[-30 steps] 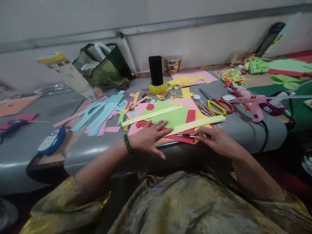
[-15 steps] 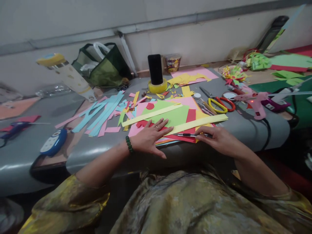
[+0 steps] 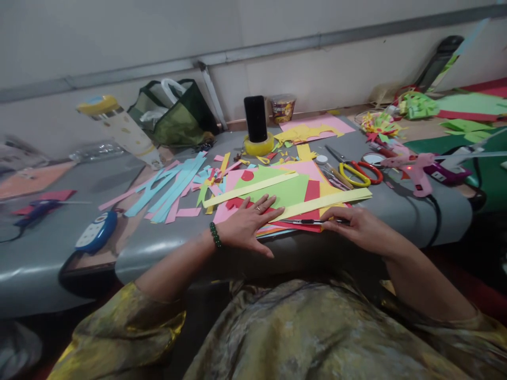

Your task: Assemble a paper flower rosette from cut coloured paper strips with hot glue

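Note:
My left hand (image 3: pixel 249 224) lies flat with fingers spread on a stack of coloured paper, its fingertips at the left end of a pale yellow paper strip (image 3: pixel 325 205). In my right hand (image 3: pixel 352 224) is a black pen (image 3: pixel 303 221), held nearly level along the strip's near edge with its tip towards my left hand. Under the strip are a red sheet (image 3: pixel 312 190) and a green sheet (image 3: pixel 283 187). A second pale yellow strip (image 3: pixel 249 189) crosses the green sheet above my left hand.
Blue strips (image 3: pixel 178 184) and small scraps lie left of the stack. Scissors with yellow and red handles (image 3: pixel 354 174) and a pink glue gun (image 3: pixel 420 171) are at the right. A phone (image 3: pixel 255 119) stands in a tape roll (image 3: pixel 259 143) behind. The table's rounded front edge (image 3: pixel 158 258) is close to me.
The whole view has shifted slightly, so the table things sit a little further right and lower. Both hands keep nearly the same place on the paper, and the pen stays in my right hand.

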`<action>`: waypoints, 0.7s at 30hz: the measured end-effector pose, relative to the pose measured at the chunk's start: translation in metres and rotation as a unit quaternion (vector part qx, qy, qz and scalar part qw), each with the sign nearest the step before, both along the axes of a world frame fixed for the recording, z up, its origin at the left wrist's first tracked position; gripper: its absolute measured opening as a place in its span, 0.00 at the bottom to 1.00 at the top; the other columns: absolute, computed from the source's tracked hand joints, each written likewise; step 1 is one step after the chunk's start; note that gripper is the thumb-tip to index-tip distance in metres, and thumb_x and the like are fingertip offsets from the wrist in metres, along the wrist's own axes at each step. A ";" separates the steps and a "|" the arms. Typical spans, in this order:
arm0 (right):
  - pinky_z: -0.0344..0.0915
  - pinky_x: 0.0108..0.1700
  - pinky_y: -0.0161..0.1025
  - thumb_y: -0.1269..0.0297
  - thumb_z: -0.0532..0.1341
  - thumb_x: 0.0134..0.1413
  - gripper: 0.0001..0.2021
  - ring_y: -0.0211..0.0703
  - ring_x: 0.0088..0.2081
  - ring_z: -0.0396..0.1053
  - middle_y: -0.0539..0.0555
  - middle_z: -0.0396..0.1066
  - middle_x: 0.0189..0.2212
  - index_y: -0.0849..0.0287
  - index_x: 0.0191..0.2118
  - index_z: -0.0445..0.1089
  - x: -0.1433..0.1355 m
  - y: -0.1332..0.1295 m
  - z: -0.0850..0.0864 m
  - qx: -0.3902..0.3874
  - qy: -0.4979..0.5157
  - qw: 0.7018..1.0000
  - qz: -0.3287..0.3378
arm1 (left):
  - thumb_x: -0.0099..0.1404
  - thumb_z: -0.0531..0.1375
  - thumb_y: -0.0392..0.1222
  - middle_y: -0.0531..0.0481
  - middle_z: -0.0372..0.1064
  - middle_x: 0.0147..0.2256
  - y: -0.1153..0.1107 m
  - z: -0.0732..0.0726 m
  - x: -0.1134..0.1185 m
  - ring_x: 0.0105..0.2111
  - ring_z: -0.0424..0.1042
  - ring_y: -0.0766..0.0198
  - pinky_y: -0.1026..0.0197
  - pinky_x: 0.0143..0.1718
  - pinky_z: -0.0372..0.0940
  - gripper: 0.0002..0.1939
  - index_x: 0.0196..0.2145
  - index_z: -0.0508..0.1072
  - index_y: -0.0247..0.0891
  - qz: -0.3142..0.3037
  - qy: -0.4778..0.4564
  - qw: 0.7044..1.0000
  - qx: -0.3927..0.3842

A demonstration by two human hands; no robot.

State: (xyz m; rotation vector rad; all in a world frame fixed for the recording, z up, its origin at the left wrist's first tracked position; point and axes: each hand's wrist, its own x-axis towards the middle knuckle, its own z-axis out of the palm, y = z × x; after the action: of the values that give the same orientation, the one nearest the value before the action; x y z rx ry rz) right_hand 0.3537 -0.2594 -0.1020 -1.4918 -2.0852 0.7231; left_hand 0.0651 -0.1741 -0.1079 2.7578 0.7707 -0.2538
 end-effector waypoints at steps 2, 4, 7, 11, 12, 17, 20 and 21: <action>0.64 0.36 0.40 0.44 0.54 0.60 0.21 0.46 0.32 0.71 0.54 0.77 0.30 0.55 0.34 0.76 -0.002 0.001 0.001 -0.001 -0.004 1.000 0.002 | 0.53 0.64 0.73 0.35 0.31 0.73 0.000 0.000 0.000 0.71 0.34 0.32 0.29 0.66 0.37 0.59 0.72 0.45 0.45 -0.002 0.002 1.000 -0.002; 0.64 0.35 0.39 0.46 0.55 0.60 0.19 0.46 0.31 0.71 0.54 0.77 0.29 0.55 0.34 0.75 -0.003 0.001 0.002 -0.003 -0.009 1.000 0.004 | 0.53 0.63 0.73 0.35 0.30 0.73 0.000 0.001 0.000 0.71 0.34 0.32 0.29 0.66 0.37 0.59 0.72 0.44 0.45 0.001 0.008 1.000 -0.004; 0.63 0.34 0.38 0.50 0.55 0.59 0.16 0.45 0.30 0.70 0.53 0.76 0.28 0.55 0.33 0.74 -0.006 0.000 0.004 -0.014 -0.014 1.000 0.010 | 0.54 0.62 0.74 0.36 0.30 0.73 0.001 0.001 0.000 0.71 0.34 0.32 0.30 0.66 0.38 0.60 0.73 0.43 0.45 0.000 0.010 1.000 -0.003; 0.63 0.35 0.38 0.50 0.55 0.59 0.16 0.45 0.31 0.71 0.54 0.77 0.29 0.55 0.33 0.74 -0.011 0.000 0.003 -0.022 -0.004 1.000 0.010 | 0.53 0.62 0.74 0.36 0.30 0.73 0.002 0.001 0.000 0.71 0.34 0.33 0.31 0.66 0.37 0.60 0.73 0.42 0.46 -0.006 0.008 1.000 -0.005; 0.64 0.36 0.39 0.50 0.55 0.59 0.16 0.45 0.32 0.71 0.54 0.77 0.30 0.55 0.34 0.74 -0.014 0.000 0.002 -0.025 -0.002 1.000 0.010 | 0.53 0.62 0.74 0.37 0.30 0.73 0.003 0.001 0.000 0.71 0.34 0.33 0.31 0.66 0.37 0.60 0.73 0.42 0.46 -0.006 0.008 1.000 -0.007; 0.65 0.36 0.40 0.51 0.55 0.58 0.16 0.46 0.32 0.72 0.53 0.78 0.31 0.55 0.34 0.75 -0.022 -0.006 0.010 -0.033 0.007 0.999 0.012 | 0.53 0.61 0.76 0.36 0.28 0.73 0.003 0.004 0.001 0.71 0.31 0.33 0.29 0.66 0.34 0.61 0.73 0.42 0.45 0.006 0.009 0.999 -0.034; 0.66 0.37 0.39 0.49 0.56 0.60 0.17 0.45 0.33 0.73 0.54 0.79 0.32 0.55 0.35 0.76 -0.005 -0.018 0.025 0.011 0.030 0.999 -0.019 | 0.57 0.58 0.75 0.37 0.27 0.73 0.003 0.009 -0.001 0.71 0.30 0.33 0.27 0.66 0.33 0.56 0.72 0.44 0.45 0.006 0.014 0.998 -0.059; 0.67 0.36 0.38 0.48 0.56 0.60 0.18 0.45 0.34 0.73 0.54 0.79 0.32 0.55 0.36 0.76 0.005 -0.021 0.029 0.036 0.034 0.998 -0.044 | 0.60 0.56 0.74 0.37 0.28 0.73 0.003 0.011 -0.002 0.72 0.31 0.34 0.27 0.66 0.34 0.53 0.72 0.45 0.45 0.008 0.015 0.998 -0.067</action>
State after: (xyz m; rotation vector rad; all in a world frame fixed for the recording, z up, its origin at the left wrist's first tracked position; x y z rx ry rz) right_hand 0.3586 -0.2806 -0.0727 -1.4884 -1.9611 0.6509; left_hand 0.0630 -0.1708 -0.0972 2.6269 0.7549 -0.3308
